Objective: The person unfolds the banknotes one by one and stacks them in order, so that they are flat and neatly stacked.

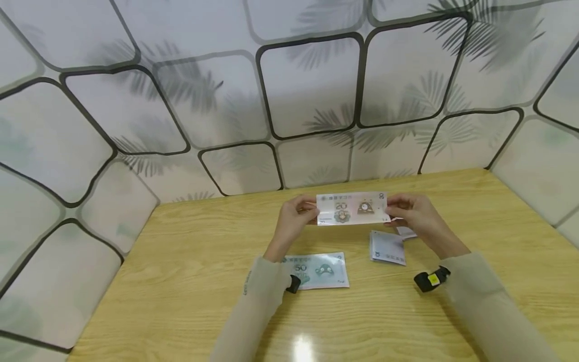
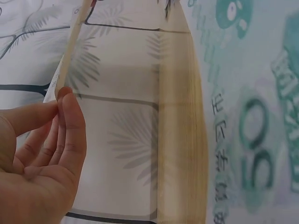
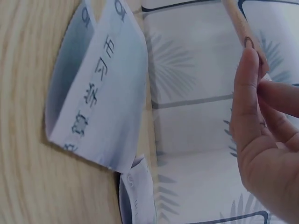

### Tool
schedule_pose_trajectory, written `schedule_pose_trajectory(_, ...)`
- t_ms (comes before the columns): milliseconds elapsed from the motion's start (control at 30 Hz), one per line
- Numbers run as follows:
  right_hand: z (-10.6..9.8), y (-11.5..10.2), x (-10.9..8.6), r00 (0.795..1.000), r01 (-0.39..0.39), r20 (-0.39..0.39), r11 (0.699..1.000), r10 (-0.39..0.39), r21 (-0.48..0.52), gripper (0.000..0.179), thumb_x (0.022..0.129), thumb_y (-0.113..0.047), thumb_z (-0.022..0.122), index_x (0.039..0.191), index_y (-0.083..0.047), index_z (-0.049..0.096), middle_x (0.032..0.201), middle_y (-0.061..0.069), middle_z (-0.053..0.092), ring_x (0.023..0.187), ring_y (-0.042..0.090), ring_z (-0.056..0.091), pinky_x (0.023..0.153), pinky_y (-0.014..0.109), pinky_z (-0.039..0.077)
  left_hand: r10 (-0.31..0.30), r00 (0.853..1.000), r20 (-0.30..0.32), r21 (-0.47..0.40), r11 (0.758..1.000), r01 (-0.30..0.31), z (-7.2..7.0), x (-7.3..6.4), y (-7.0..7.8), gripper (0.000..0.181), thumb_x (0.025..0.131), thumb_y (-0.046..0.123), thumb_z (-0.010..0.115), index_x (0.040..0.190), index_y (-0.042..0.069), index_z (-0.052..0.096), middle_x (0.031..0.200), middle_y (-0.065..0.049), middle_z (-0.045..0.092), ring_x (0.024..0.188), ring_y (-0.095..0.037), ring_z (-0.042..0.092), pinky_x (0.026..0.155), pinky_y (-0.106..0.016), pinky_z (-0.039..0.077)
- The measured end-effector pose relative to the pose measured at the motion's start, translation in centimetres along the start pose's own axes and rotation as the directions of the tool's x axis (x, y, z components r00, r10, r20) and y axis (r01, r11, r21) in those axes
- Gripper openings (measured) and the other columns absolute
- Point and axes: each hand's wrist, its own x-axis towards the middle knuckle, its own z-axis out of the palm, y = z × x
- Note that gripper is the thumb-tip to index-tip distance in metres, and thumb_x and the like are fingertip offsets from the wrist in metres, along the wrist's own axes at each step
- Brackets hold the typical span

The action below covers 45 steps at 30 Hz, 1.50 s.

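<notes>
A pinkish play banknote marked 20 (image 1: 353, 208) is stretched flat between both hands above the table. My left hand (image 1: 291, 218) pinches its left end between thumb and fingers. At the other end, my right hand (image 1: 416, 216) pinches the note the same way. Below, a green play banknote marked 50 (image 1: 325, 271) lies face up, its left part hidden by the left wrist and sleeve. Near the right hand sits a folded pale play banknote (image 1: 388, 249), standing partly open in the right wrist view. Behind it is a second folded note (image 3: 138, 191), partly covered by the right hand in the head view.
The light wooden table (image 1: 199, 281) meets a patterned wall (image 1: 312, 90) at its back and sides. Black straps with small devices (image 1: 431, 279) are on the wrists.
</notes>
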Motion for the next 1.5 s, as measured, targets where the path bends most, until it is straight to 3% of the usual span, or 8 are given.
schedule_pose_trajectory(300, 1.2, -0.2, -0.4, 0.995, 0.098, -0.001, 0.995, -0.098, 0.015, 0.054, 0.1, 0.005, 0.058, 0.15, 0.005, 0.038, 0.094, 0.003, 0.064, 0.081, 0.014, 0.068, 0.078, 0.036, 0.061, 0.078, 0.997, 0.015, -0.011, 0.997, -0.078, -1.3, -1.2, -0.2, 0.038, 0.094, -0.01, 0.064, 0.131, -0.005, 0.061, 0.094, -0.016, 0.068, 0.073, -0.013, 0.067, 0.079, -0.046, 0.061)
schedule_pose_trajectory(567, 2.0, 0.1, -0.4, 0.983, 0.172, 0.051, 0.983, -0.176, 0.065, 0.049, 0.098, 0.006, 0.061, 0.144, -0.01, 0.054, 0.092, 0.004, 0.066, 0.078, 0.015, 0.068, 0.074, 0.036, 0.062, 0.115, 0.993, 0.03, 0.005, 0.993, -0.115, -2.4, -2.1, -0.4, 0.045, 0.093, -0.012, 0.064, 0.137, -0.004, 0.058, 0.094, -0.017, 0.066, 0.073, -0.013, 0.066, 0.079, -0.05, 0.06)
schedule_pose_trajectory(667, 2.3, 0.0, -0.4, 0.984, 0.165, 0.063, 0.985, -0.168, 0.046, 0.047, 0.099, 0.006, 0.06, 0.143, -0.009, 0.053, 0.093, 0.005, 0.066, 0.079, 0.015, 0.068, 0.074, 0.035, 0.062, 0.114, 0.993, 0.024, 0.022, 0.993, -0.114, -2.7, -2.4, -0.3, 0.045, 0.093, -0.012, 0.065, 0.136, -0.003, 0.059, 0.094, -0.017, 0.066, 0.073, -0.014, 0.066, 0.077, -0.045, 0.061)
schedule_pose_trajectory(900, 2.9, -0.3, -0.4, 0.983, 0.158, 0.088, 0.987, -0.159, 0.014, 0.048, 0.1, 0.006, 0.059, 0.146, -0.001, 0.048, 0.092, 0.005, 0.065, 0.079, 0.015, 0.067, 0.073, 0.035, 0.062, 0.102, 0.994, 0.029, 0.033, 0.994, -0.103, -3.4, -3.1, -0.4, 0.044, 0.094, -0.011, 0.064, 0.136, -0.004, 0.058, 0.094, -0.017, 0.067, 0.073, -0.016, 0.067, 0.079, -0.048, 0.061)
schedule_pose_trajectory(1133, 3.4, -0.5, -0.7, 0.977, 0.192, 0.098, 0.981, -0.192, 0.009, 0.047, 0.1, 0.005, 0.059, 0.145, -0.007, 0.051, 0.092, 0.003, 0.065, 0.078, 0.015, 0.068, 0.072, 0.035, 0.062, 0.112, 0.993, 0.036, 0.054, 0.992, -0.114, -4.1, -3.8, -0.2, 0.044, 0.093, -0.011, 0.065, 0.136, -0.006, 0.057, 0.094, -0.018, 0.066, 0.074, -0.019, 0.068, 0.078, -0.047, 0.061)
schedule_pose_trajectory(1333, 3.8, -1.0, -1.2, 0.977, 0.193, 0.101, 0.98, -0.187, -0.045, 0.052, 0.1, 0.004, 0.06, 0.149, 0.004, 0.042, 0.094, 0.005, 0.066, 0.078, 0.016, 0.068, 0.072, 0.033, 0.062, 0.115, 0.993, 0.04, 0.074, 0.99, -0.118, -4.6, -4.7, -0.1, 0.043, 0.094, -0.011, 0.065, 0.136, -0.005, 0.057, 0.093, -0.017, 0.066, 0.077, -0.031, 0.07, 0.078, -0.055, 0.059)
schedule_pose_trajectory(1500, 4.2, -1.1, -1.5, 0.976, 0.189, 0.121, 0.981, -0.183, -0.04, 0.052, 0.099, 0.006, 0.059, 0.148, 0.011, 0.039, 0.094, 0.007, 0.065, 0.078, 0.015, 0.067, 0.071, 0.035, 0.062, 0.102, 0.994, 0.037, 0.077, 0.992, -0.104, -4.9, -5.4, -0.1, 0.043, 0.094, -0.011, 0.064, 0.136, -0.005, 0.057, 0.094, -0.016, 0.066, 0.081, -0.041, 0.068, 0.077, -0.054, 0.059)
